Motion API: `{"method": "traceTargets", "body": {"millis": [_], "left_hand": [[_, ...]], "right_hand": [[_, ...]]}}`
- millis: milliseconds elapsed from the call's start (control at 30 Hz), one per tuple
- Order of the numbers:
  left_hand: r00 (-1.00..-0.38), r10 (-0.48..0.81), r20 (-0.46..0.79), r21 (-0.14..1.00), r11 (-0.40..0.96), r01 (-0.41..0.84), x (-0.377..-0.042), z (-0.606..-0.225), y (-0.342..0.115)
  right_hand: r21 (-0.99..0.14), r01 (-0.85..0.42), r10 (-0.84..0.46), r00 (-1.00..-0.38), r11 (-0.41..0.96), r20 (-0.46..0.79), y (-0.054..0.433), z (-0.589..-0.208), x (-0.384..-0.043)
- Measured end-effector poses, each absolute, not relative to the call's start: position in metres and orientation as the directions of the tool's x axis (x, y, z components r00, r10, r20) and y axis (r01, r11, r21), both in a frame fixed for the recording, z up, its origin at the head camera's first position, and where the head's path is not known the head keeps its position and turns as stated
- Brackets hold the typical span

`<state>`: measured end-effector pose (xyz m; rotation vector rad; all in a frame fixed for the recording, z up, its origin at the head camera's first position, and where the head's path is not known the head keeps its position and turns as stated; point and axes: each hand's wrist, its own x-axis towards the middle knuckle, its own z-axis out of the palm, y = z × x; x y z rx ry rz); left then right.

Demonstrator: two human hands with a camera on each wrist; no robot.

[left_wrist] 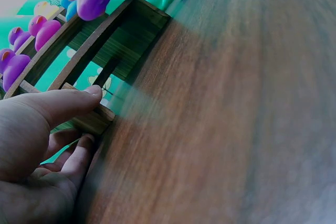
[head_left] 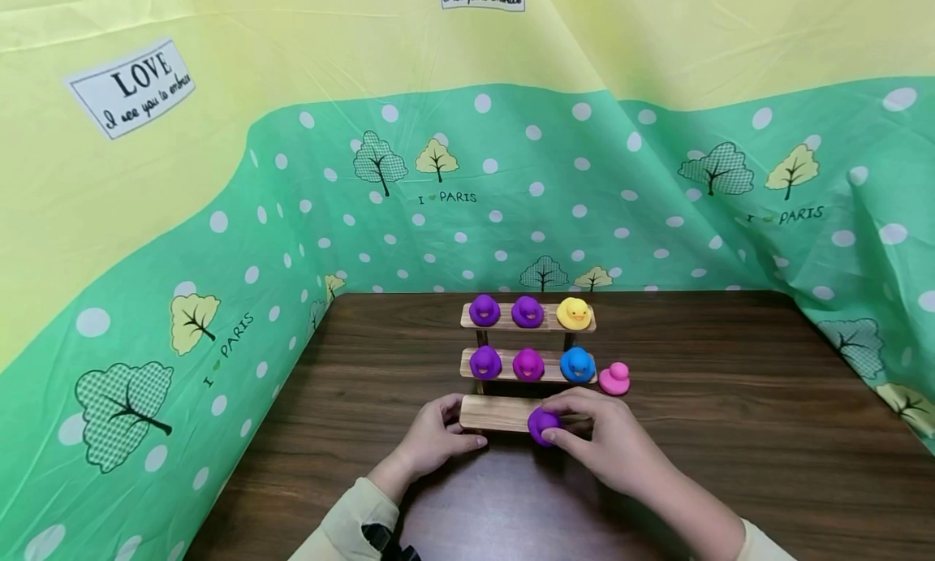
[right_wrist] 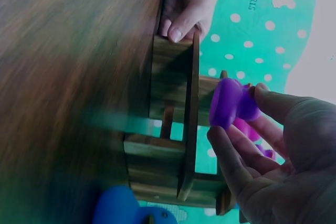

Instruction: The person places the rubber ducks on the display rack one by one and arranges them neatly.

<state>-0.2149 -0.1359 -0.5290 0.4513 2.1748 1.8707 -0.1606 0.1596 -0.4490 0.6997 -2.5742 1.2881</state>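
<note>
My right hand (head_left: pixel 606 435) pinches a purple rubber duck (head_left: pixel 541 428) between thumb and fingertips, over the right part of the lowest shelf (head_left: pixel 497 413) of a wooden tiered stand. In the right wrist view the duck (right_wrist: pixel 226 103) shows close to the shelf's edge. At the stand's other end, my left hand (head_left: pixel 434 443) grips the lowest shelf's left end. Its thumb (left_wrist: pixel 79 100) lies along the front and its fingers curl around the end. On the middle shelf sit a purple duck (head_left: pixel 485 363), a magenta duck (head_left: pixel 528 365) and a blue duck (head_left: pixel 578 365).
The top shelf carries two purple ducks (head_left: pixel 527 311) and a yellow duck (head_left: pixel 575 313). Right of the stand, a pink duck (head_left: pixel 615 378) sits on the brown table (head_left: pixel 730 431). Another blue duck (right_wrist: pixel 118 206) is near the stand's right end. Patterned cloth (head_left: pixel 409 220) surrounds the table.
</note>
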Motion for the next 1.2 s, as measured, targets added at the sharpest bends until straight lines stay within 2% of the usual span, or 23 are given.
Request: {"method": "traceTargets", "body": {"millis": [667, 933, 1200], "left_hand": [[-0.919, 0.393, 0.024, 0.991, 0.11, 0.073, -0.215, -0.528, -0.136], [-0.915, 0.403, 0.037, 0.992, 0.094, 0.082, -0.216, -0.53, -0.136], [-0.913, 0.405, 0.044, 0.99, 0.104, 0.094, -0.216, -0.53, -0.137]], "right_hand": [[-0.727, -0.479, -0.352, -0.873, 0.493, 0.336, 0.126, -0.449, -0.169], [-0.665, -0.465, -0.338, -0.884, 0.584, 0.322, 0.111, -0.451, -0.171], [-0.676, -0.454, -0.338, -0.89, 0.58, 0.308, 0.098, -0.449, -0.173]]}}
